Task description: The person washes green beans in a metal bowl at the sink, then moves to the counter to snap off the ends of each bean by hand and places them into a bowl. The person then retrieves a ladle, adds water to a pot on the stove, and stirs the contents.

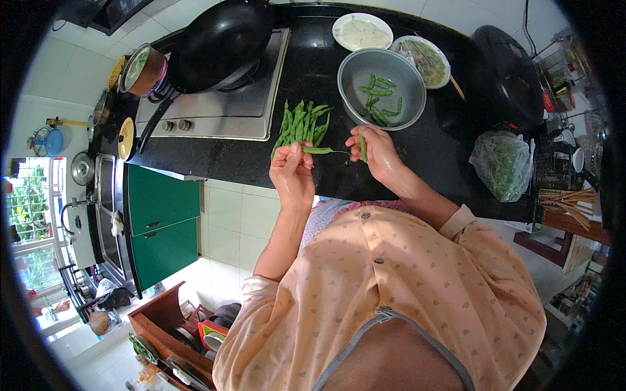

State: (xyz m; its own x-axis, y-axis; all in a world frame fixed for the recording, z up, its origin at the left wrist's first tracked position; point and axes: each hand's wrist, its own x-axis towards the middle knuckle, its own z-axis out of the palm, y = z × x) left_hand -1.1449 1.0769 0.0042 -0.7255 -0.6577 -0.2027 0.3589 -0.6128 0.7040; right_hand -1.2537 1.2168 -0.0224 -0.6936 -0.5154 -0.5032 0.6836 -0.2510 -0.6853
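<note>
Between the fingers of my left hand (293, 168) is a green bean piece (318, 150), with a thin string trailing from its right end. My right hand (374, 151), just below the metal pot, pinches another green bean piece (362, 144), held roughly upright. A pile of whole green beans (303, 122) lies on the black countertop directly beyond my left hand. Several short bean pieces (376, 91) rest inside the round grey metal pot (344, 93). Small scraps lie on the counter between my hands.
A black wok (220, 44) sits on the gas stove (220, 115) at left, beside a small saucepan (146, 73) over a lit burner. Behind the pot are a white plate (363, 32) and a plastic-covered bowl (425, 61). A bag of greens (503, 163) and a black appliance (508, 78) stand at right.
</note>
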